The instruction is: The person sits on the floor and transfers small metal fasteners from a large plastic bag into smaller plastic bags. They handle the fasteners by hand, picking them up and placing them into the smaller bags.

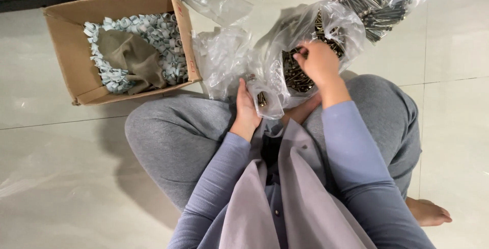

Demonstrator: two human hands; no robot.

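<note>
On the pale tiled floor (458, 126) you are sitting cross-legged, and your left hand (247, 109) is closing its grip around a small clear plastic bag (267, 101) with a few dark screws showing inside it, holding it upright just above your lap. Your right hand (318, 60) is reaching into the mouth of a large clear plastic bag (305, 30) full of dark metal screws (295, 78), its fingers pinching narrowly among them; you cannot tell whether they are actually gripping a screw. That large bag is lying on the floor just ahead of your knees, touching the small bag. A second bag of screws (379, 2) is sitting behind it at the upper right. Loose empty plastic bags (221, 50) are lying between the large bag and an open cardboard box (66, 50) at the upper left, which is holding pale blue clips (168, 40) and a brown cloth (130, 58).
</note>
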